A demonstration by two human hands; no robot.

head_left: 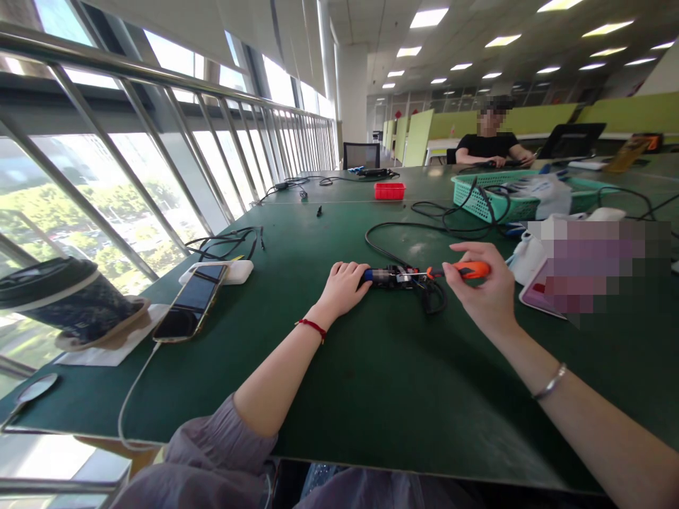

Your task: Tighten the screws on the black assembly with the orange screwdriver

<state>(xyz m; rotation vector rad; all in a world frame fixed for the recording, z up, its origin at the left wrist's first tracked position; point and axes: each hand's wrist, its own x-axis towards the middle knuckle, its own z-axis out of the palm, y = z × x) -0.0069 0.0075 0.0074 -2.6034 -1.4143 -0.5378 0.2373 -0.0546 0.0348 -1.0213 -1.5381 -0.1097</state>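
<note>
Left hand [347, 283] grips the device [395, 277] on the bench [382, 382]. Right hand [480, 290] grips the orange screwdriver [467, 269], tip at the device.

1. The single head view is looking forward and down from above the person's lap, along a green table [371, 382] that is running away toward the upper centre.
2. It is sitting close: both forearms are entering from the bottom edge, and the left hand [344, 283] and right hand [485, 290] are meeting mid-frame.
3. Windows [132, 177] are filling the left side.
</note>
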